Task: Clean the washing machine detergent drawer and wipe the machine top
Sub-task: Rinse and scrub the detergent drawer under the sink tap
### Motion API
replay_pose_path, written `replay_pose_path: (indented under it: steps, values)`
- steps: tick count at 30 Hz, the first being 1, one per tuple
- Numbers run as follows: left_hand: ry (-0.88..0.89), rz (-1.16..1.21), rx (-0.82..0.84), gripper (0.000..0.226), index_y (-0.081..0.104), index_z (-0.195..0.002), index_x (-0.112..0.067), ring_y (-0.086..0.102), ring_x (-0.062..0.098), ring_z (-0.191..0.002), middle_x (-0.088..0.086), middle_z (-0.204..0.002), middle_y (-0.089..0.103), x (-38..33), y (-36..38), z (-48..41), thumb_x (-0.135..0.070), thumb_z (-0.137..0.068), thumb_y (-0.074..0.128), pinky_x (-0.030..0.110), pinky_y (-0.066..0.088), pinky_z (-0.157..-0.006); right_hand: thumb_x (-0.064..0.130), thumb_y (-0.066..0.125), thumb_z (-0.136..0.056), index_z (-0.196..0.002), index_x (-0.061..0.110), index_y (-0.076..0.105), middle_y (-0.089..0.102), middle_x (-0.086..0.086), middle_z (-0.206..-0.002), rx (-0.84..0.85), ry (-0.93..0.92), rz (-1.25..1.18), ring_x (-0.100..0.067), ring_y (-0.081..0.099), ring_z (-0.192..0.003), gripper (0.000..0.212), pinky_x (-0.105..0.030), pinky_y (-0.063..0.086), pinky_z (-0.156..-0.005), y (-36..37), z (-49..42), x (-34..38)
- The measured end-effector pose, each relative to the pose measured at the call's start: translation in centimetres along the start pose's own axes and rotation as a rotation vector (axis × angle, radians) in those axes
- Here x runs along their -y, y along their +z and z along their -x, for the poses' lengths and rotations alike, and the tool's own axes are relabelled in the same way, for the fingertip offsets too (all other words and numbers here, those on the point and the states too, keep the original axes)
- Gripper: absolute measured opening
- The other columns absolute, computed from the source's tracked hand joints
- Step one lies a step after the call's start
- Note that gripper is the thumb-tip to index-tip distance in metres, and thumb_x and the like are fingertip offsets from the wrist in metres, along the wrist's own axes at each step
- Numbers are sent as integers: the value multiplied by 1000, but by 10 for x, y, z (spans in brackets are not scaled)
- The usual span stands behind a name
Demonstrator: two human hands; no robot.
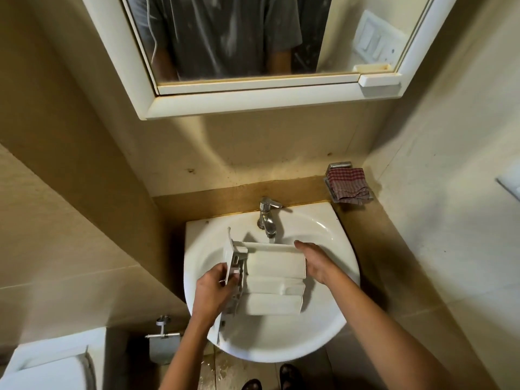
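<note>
Left grip clenched round front panel of detergent drawer, near left. Drawer between both grips, over glossy white basin. Hard white plastic, boxy, three blocky sections. Long axis left-right, front panel at left. Right grip flat against right end, fingers straight. Chrome tap just beyond. Red checked cloth far right.

detergent drawer: white plastic, smooth, dull sheen;
sink: white ceramic, glossy;
tap: polished metal, mirror-bright;
cloth: woven checked fabric, matt, crumpled;
wall: beige tile, matt
</note>
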State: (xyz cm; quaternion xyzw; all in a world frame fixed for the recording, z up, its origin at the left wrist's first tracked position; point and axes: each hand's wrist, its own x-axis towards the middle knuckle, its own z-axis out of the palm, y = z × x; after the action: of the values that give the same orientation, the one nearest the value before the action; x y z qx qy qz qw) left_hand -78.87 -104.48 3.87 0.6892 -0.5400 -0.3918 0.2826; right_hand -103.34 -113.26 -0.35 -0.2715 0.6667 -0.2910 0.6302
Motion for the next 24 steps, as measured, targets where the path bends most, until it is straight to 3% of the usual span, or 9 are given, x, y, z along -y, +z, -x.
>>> replay_pose_path:
  steps: [1, 4, 6, 8, 11, 14, 16, 19, 24]
  values:
    - [-25, 89, 73, 2, 67, -88, -16, 66, 21, -77, 2, -79, 70, 1, -4, 2, -17, -88, 68, 20, 49, -65, 14, 50, -96, -107, -2, 62, 67, -16, -96, 8, -5, 17, -30, 64, -87, 22, -38, 49, -83, -1, 5, 5]
    - [-121, 389, 276, 32, 68, -107, -14, 67, 26, -99, 5, -100, 73, -2, -18, 9, -34, -83, 73, 27, 55, -76, 3, 51, -94, -107, -7, 63, 68, -18, -100, 28, -23, 8, -30, 64, -89, 20, -38, 50, -86, -3, 14, 8]
    - [-219, 610, 351, 60, 68, -115, -14, 66, 26, -106, 7, -109, 72, -5, -28, 14, -64, -87, 48, 34, 50, -89, 0, 51, -95, -99, -3, 64, 68, -15, -95, 79, -53, -52, -27, 65, -87, 13, -37, 50, -87, -5, 23, 10]
    - [-358, 787, 380, 91, 67, -117, -7, 64, 30, -110, 15, -113, 70, -9, -37, 14, -77, -86, 18, 40, 46, -95, -3, 53, -93, -91, 2, 63, 69, -10, -89, 105, -97, -130, -21, 66, -81, 12, -33, 51, -79, -6, 33, 11]
    - [-516, 828, 313, 108, 71, -107, 1, 61, 33, -108, 23, -112, 68, -8, -45, 2, -87, -76, 17, 38, 49, -85, -6, 57, -90, -90, 6, 62, 68, -9, -85, 112, -196, -204, -18, 66, -76, 13, -30, 51, -72, -3, 50, 12]
    - [-639, 930, 296, 111, 66, -112, 2, 61, 37, -95, 25, -111, 65, -11, -50, -11, -93, -67, 30, 41, 51, -83, -2, 64, -86, -97, 13, 62, 58, -7, -76, 149, -313, -110, -20, 57, -78, 19, -28, 45, -74, 3, 60, 7]
    - [-672, 1022, 282, 100, 63, -119, -5, 59, 33, -79, 22, -106, 60, -12, -55, -15, -89, -70, 38, 37, 54, -65, 8, 74, -78, -96, 18, 64, 50, -9, -76, 231, -375, -93, -23, 51, -80, 23, -30, 41, -80, 6, 68, 0]
    - [-722, 924, 234, 77, 70, -101, -8, 62, 32, -69, 20, -91, 67, -10, -60, -15, -78, -79, 45, 35, 56, -53, 20, 86, -60, -94, 13, 62, 65, -7, -93, 362, -379, -105, -18, 61, -89, 43, -23, 48, -81, 5, 77, -11]
    - [-669, 684, 195, 73, 72, -110, -14, 63, 26, -76, 10, -92, 70, -10, -58, -10, -74, -70, 61, 33, 52, -64, -11, 74, -71, -88, 7, 61, 66, -13, -119, 369, -352, 14, -16, 60, -116, 28, -27, 51, -86, -4, 75, -26]
